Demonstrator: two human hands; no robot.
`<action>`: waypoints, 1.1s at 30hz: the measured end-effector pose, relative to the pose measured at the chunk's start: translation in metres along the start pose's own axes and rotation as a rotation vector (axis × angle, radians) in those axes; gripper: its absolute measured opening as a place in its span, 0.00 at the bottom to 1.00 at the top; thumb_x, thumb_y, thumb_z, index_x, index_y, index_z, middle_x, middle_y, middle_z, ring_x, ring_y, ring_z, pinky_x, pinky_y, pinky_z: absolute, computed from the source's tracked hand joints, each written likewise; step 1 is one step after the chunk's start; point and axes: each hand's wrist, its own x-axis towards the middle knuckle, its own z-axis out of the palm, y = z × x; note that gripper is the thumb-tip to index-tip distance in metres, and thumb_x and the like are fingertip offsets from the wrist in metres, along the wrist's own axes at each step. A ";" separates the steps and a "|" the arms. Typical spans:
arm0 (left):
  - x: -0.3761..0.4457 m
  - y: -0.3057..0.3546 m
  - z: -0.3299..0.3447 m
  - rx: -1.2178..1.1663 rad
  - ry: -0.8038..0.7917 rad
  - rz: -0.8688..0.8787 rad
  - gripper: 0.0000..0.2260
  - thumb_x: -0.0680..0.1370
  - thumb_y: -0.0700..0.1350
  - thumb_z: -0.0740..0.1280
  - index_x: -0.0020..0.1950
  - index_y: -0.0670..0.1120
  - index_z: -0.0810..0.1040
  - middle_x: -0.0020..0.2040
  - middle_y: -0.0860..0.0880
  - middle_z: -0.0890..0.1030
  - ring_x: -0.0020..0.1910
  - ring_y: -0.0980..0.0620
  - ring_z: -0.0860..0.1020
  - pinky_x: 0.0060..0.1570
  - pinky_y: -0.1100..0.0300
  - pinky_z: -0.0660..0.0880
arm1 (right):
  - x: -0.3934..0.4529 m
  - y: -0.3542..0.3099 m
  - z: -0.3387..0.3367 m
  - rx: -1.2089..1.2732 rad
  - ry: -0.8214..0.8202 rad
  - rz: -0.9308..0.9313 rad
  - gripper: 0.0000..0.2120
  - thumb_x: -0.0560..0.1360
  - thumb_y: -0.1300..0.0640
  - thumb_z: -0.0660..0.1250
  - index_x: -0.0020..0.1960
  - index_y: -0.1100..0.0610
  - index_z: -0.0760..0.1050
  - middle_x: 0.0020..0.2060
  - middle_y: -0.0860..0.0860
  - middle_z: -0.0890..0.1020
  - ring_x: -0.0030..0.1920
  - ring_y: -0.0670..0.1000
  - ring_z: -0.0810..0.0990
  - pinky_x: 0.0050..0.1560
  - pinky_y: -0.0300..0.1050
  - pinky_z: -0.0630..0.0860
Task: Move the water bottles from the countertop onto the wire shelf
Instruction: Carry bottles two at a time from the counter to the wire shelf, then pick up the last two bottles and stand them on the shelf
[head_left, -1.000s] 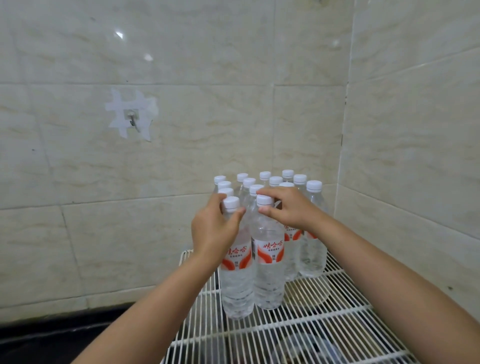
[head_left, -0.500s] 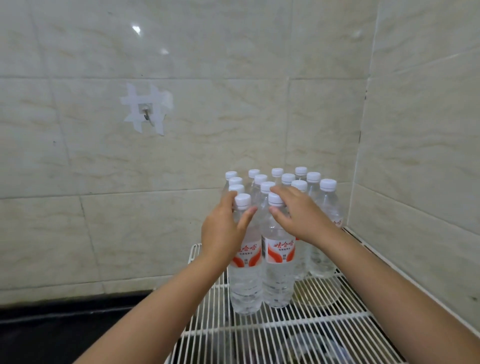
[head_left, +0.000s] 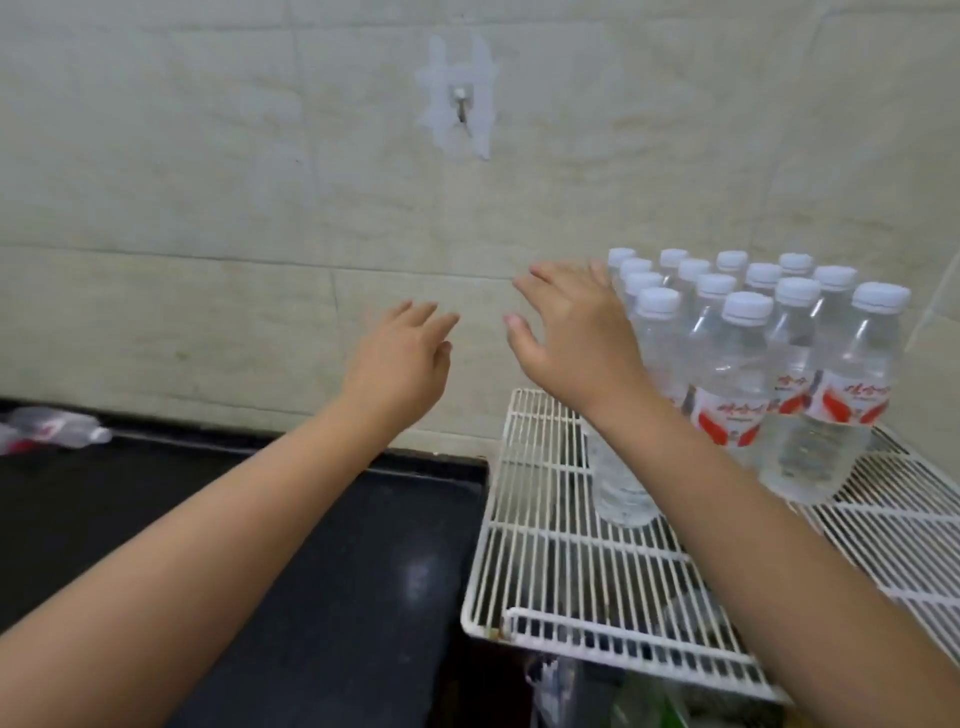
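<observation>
Over on the wire shelf the water bottles are standing packed together; left hand and right hand are both hovering empty, fingers spread. They're probably heavyish and slick, so I'd be grabbing around the neck.

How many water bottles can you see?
15. By their caps, 14 bottles stand bunched on the shelf near the corner. A lying bottle is on the countertop, far left. The blur may hide more.
</observation>
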 end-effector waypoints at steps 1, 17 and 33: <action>-0.011 -0.025 -0.004 0.037 -0.009 -0.044 0.18 0.80 0.43 0.56 0.71 0.46 0.65 0.73 0.43 0.65 0.74 0.43 0.59 0.71 0.52 0.57 | 0.003 -0.023 0.015 0.022 -0.034 -0.041 0.19 0.66 0.52 0.57 0.43 0.63 0.81 0.40 0.59 0.85 0.42 0.58 0.84 0.53 0.64 0.75; -0.288 -0.416 -0.115 0.325 -0.197 -0.655 0.19 0.80 0.49 0.54 0.72 0.50 0.63 0.75 0.48 0.61 0.75 0.43 0.54 0.71 0.51 0.58 | -0.041 -0.473 0.233 0.322 -0.534 -0.185 0.18 0.64 0.52 0.72 0.49 0.62 0.82 0.47 0.61 0.85 0.49 0.63 0.83 0.48 0.61 0.78; -0.338 -0.713 -0.112 0.301 -0.321 -0.798 0.21 0.81 0.49 0.53 0.74 0.51 0.57 0.76 0.49 0.59 0.76 0.45 0.52 0.73 0.52 0.56 | 0.010 -0.667 0.461 0.290 -0.767 -0.033 0.22 0.78 0.49 0.57 0.68 0.59 0.68 0.68 0.57 0.71 0.73 0.57 0.62 0.70 0.54 0.60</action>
